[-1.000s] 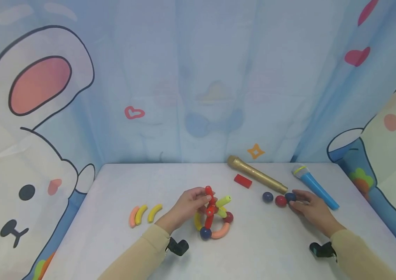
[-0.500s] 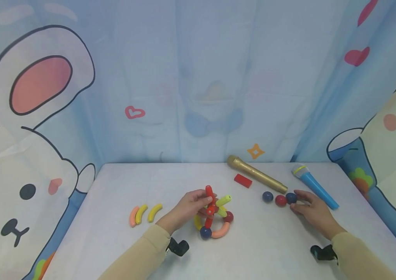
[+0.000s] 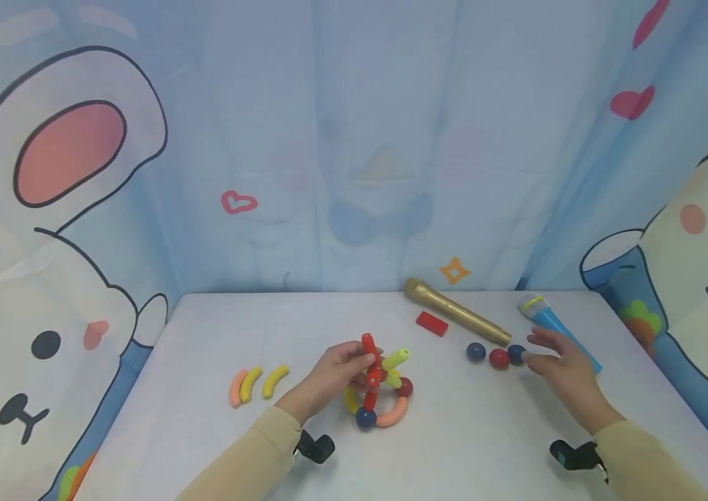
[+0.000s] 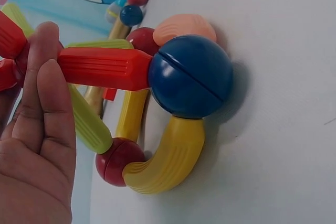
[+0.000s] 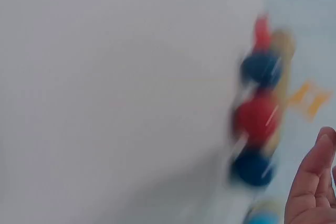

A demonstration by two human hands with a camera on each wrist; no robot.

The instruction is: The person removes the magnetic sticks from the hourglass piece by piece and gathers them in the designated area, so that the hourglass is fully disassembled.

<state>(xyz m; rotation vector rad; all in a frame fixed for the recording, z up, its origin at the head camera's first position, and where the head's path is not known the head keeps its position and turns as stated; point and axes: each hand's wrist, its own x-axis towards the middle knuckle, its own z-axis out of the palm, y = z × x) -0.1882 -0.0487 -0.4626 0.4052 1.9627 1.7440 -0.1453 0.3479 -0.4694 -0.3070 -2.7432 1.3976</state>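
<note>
In the head view, my left hand grips the upper red rods of a ball-and-stick toy model near mid-table. The left wrist view shows its base close up: a blue ball joins a straight red rod to a curved yellow rod, with dark red balls and green rods behind. My fingers hide the upper joint. Over to the right, my right hand hovers with nothing in it, thumb and fingers apart. Just left of its fingertips lies a blue ball, beside a red ball and another blue ball.
Behind the balls lie a gold microphone and a red block. A blue microphone sits partly behind my right hand. Left of the model are two curved yellow rods and a curved pink rod. A printed curtain hangs behind the table.
My right hand has let go of the right-hand blue ball and lifted slightly away from it. The ball stays in the row. My left hand keeps its grip on the model.
</note>
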